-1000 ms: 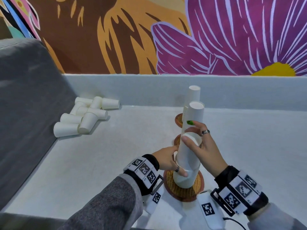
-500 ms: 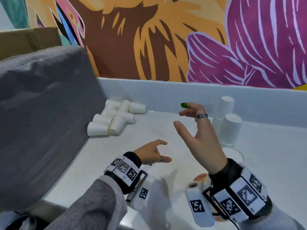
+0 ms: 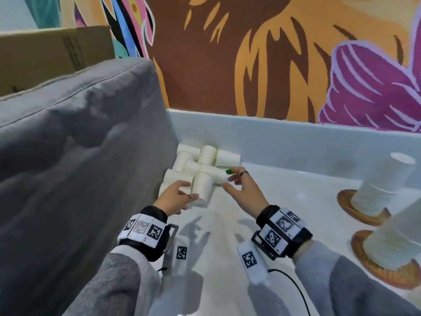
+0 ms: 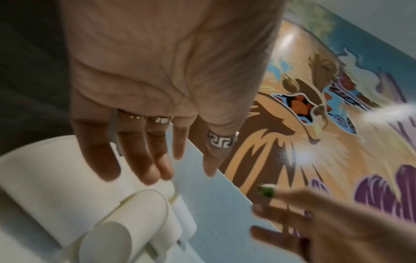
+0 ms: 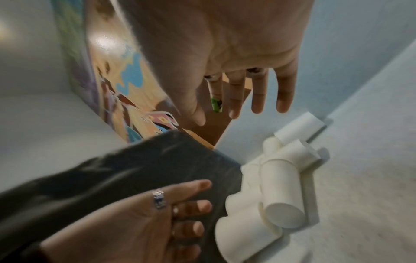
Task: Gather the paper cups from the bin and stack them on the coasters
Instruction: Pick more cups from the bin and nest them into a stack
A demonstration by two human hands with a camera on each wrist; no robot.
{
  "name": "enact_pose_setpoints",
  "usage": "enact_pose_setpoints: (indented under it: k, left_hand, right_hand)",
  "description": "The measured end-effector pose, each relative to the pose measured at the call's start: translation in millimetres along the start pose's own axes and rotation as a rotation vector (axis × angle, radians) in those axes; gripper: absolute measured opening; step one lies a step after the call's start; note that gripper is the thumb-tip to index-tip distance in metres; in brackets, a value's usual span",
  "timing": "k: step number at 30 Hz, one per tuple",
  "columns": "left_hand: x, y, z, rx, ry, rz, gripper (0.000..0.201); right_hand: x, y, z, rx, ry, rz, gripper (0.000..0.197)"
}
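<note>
A pile of white paper cups [image 3: 200,169] lies on its sides in the far left corner of the pale surface, against the grey cushion. My left hand [image 3: 180,197] reaches at the pile's near end with fingers spread, holding nothing. My right hand [image 3: 237,183] hovers open just right of the pile, close to a cup's end. The left wrist view shows straight left fingers [image 4: 139,160] above the paper cups [image 4: 90,204]. In the right wrist view the paper cups [image 5: 276,186] lie below the right hand [image 5: 236,99]. Two tall stacks of upturned cups [image 3: 382,185] [image 3: 398,242] stand on woven coasters [image 3: 348,206] at right.
A big grey cushion [image 3: 79,167] walls off the left side. A pale raised ledge [image 3: 296,137] runs along the back under a painted mural. A cardboard box [image 3: 52,55] sits behind the cushion. A black cable [image 3: 293,283] trails from my right wrist.
Both hands let go of the cup stack on the near coaster, opened, and swung left to the loose pile. My head turned left with them, so the stacks now sit at the right edge.
</note>
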State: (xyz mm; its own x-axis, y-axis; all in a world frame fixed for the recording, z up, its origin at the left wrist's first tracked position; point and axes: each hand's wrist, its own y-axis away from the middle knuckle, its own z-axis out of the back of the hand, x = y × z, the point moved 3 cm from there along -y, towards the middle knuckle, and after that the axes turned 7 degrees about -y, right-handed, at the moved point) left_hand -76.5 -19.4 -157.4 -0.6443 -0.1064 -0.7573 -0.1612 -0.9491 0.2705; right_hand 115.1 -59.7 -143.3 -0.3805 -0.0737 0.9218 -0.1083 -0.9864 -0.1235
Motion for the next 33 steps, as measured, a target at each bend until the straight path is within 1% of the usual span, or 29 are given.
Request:
enact_pose_setpoints:
  k: [2, 5, 8, 11, 15, 21, 24, 27, 30, 33]
  left_hand:
    - [10.0, -14.0, 10.6, -0.009, 0.046, 0.010, 0.045]
    - [21.1, -25.4, 9.6, 0.021, 0.090, 0.020, 0.042]
    - [34.3, -35.3, 3.6, 0.085, 0.124, 0.046, 0.038]
    - [44.8, -42.6, -3.2, 0.142, 0.136, 0.057, 0.038]
    - [52.8, -58.0, -2.1, 0.139, 0.170, 0.072, 0.038]
    - [49.7, -69.5, -3.6, 0.121, 0.227, 0.071, 0.041]
    - [48.0, -71.8, -6.3, 0.119, 0.235, 0.078, 0.041]
    - [46.7, -73.8, -8.7, 0.112, 0.230, 0.086, 0.040]
    - [47.4, -74.5, -11.5, 0.097, 0.243, 0.081, 0.041]
    - [45.5, -72.1, -14.1, 0.099, 0.250, 0.069, 0.044]
  right_hand:
    - [-14.4, -29.8, -27.2, 0.027, 0.012, -0.077, 0.031]
    - [-35.5, -63.6, -55.4, 0.057, 0.009, -0.207, 0.033]
    - [-53.7, -93.7, -74.7, 0.021, 0.062, -0.272, 0.036]
    - [-58.8, -114.3, -83.9, -0.036, 0.150, -0.283, 0.035]
    - [-62.9, -131.7, -93.8, -0.004, 0.262, -0.285, 0.038]
    - [-76.6, -144.7, -90.7, -0.036, 0.106, -0.284, 0.034]
    - [-78.2, -144.5, -89.0, 0.028, 0.061, -0.296, 0.033]
    - [-86.2, -142.9, -86.1, 0.102, 0.106, -0.309, 0.030]
    - [-89.4, -140.3, -79.3, 0.128, 0.106, -0.300, 0.024]
    - [-83.1, -134.7, -71.7, 0.122, 0.059, -0.234, 0.023]
